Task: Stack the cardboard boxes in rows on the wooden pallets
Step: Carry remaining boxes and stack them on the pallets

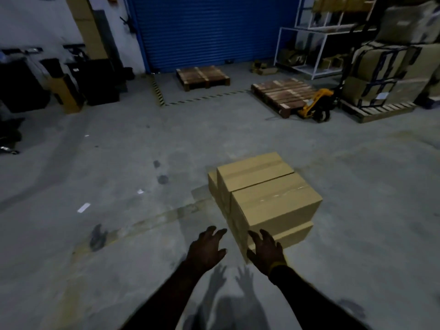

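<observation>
Your left hand (206,251) and right hand (266,252) reach forward side by side, arms outstretched, fingers (220,232) spread, gripping nothing.

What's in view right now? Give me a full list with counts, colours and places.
cardboard boxes: at least four, tan, stacked on the floor, centre
empty pallets: two, brown wood, far floor before the shutter and right of it
pallet jack: one, yellow, beside the right pallet
roller shutter: one, blue, back wall
wrapped cartons: several, tan, on a pallet, far right
shelving: one, white, back right
left hand: open, empty, near the stack
right hand: open, empty, by the stack's near corner
</observation>
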